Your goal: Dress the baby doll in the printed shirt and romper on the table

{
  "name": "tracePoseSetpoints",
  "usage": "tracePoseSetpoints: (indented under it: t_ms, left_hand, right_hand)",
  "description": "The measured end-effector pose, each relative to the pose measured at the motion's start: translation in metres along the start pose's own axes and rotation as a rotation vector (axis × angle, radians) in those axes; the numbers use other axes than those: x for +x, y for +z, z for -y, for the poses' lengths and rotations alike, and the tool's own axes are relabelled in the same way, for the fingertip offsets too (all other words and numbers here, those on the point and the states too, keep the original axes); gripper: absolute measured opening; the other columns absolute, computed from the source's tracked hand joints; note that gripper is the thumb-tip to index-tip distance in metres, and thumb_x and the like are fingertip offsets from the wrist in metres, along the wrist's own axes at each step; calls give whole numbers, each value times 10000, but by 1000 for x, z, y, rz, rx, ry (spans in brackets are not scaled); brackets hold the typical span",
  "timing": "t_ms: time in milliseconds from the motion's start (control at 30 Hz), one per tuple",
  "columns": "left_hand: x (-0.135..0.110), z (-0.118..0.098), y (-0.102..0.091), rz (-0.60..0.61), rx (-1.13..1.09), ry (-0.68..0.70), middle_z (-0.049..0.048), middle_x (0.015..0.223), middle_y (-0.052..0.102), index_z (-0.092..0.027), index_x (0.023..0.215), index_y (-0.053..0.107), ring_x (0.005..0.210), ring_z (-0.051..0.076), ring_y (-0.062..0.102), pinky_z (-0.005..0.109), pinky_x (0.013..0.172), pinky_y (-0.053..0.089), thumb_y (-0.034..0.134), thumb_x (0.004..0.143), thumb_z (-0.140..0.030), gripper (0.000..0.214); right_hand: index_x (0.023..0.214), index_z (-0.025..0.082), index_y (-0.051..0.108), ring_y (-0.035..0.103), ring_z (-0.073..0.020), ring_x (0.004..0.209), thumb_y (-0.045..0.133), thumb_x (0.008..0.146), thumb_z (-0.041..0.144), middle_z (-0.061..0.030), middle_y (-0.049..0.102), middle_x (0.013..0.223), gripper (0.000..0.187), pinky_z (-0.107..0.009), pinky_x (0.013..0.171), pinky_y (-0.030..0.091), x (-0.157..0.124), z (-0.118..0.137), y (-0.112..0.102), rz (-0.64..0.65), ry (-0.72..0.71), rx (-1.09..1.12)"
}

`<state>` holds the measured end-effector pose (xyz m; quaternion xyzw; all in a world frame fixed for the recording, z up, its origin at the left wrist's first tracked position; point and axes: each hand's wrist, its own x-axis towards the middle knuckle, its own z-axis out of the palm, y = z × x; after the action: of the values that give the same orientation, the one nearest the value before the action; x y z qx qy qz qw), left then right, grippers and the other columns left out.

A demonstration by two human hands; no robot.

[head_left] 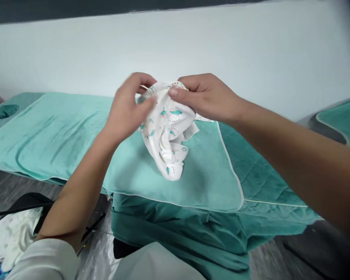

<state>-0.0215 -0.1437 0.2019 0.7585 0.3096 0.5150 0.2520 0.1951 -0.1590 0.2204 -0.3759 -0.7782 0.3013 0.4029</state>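
A small white baby garment [166, 128] with green and red print is held up between my two hands. My left hand [132, 105] has its fingers behind the bunched upper left edge and its thumb in front; it is slightly blurred. My right hand [207, 93] pinches the upper right edge, thumb on the near side. The cloth hangs in folds, narrowing downward, above a light green cover. Its exact cut is hidden by the folds. Behind it, partly covered by my right hand, a bit of similar printed cloth [204, 118] lies on the cover.
The light green cover [207, 190] with white piping lies over a long padded bed [274, 182] against a white wall [251, 46]. A face hole [4, 111] is at its left end. White cloths [16, 233] lie at lower left. Another green-covered surface [341, 120] stands at right.
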Motion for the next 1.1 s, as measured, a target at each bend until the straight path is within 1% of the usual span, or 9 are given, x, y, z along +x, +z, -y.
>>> tracePoseSetpoints:
  t_ms: [133,233,400,600,733,833,900,1000,1100]
  left_hand:
    - [-9,-4,17,204,-45,-60,5,944,694,-229,988,679,1039,255,692,381,884,578,786,804,-275,218]
    - [-10,3,22,123,-135,-139,9,836,646,-199,887,662,1017,274,689,405,875,575,734,824,-241,104]
    - [-7,19,25,-59,-341,-274,21,898,613,-190,961,625,1037,264,690,418,889,564,667,885,-292,134]
    - [-9,13,37,131,-367,-371,40,867,637,-189,998,645,946,262,706,372,817,567,816,785,-434,366]
    - [-12,9,43,313,-269,-388,16,792,638,-170,837,653,849,217,671,311,747,525,841,724,-352,285]
    - [-12,15,46,294,-283,-389,7,783,640,-176,819,645,813,194,652,290,710,498,780,766,-331,212]
    - [-10,21,46,222,-340,-398,7,791,644,-184,858,645,810,190,655,289,709,497,746,790,-319,182]
    - [-7,29,43,83,-420,-407,13,847,665,-195,922,643,857,192,673,299,763,520,702,817,-280,148]
    - [-5,35,43,67,-466,-422,26,933,696,-199,996,657,932,207,695,320,829,540,691,835,-292,189]
  right_hand:
    - [644,183,481,343,-72,609,624,987,526,56,388,627,506,-265,575,259,0,12,14,-143,-102,-48]
    - [684,188,525,375,-71,585,675,937,564,56,436,633,478,-257,544,261,-2,12,9,-64,-34,-25]
    - [780,208,681,573,-118,674,889,743,472,39,617,704,338,-244,603,398,-8,-8,-5,200,176,43]
    - [744,191,638,531,-111,647,814,844,428,23,591,701,312,-255,585,391,-12,-16,12,-142,210,297]
    - [679,206,528,401,-90,570,779,874,368,48,471,616,357,-256,526,318,-10,-17,17,-355,219,424]
    - [634,209,477,362,-80,539,785,850,313,53,432,589,390,-252,493,290,-11,-17,14,-411,256,447]
    - [640,202,509,395,-76,534,822,804,332,53,453,596,376,-239,482,299,-14,-19,9,-364,246,460]
    - [778,195,657,544,-109,622,897,705,405,29,596,702,327,-237,536,407,-22,-23,2,-122,256,413]
    - [849,197,720,632,-166,719,920,660,417,-13,694,806,352,-274,590,482,-28,-27,3,68,336,312]
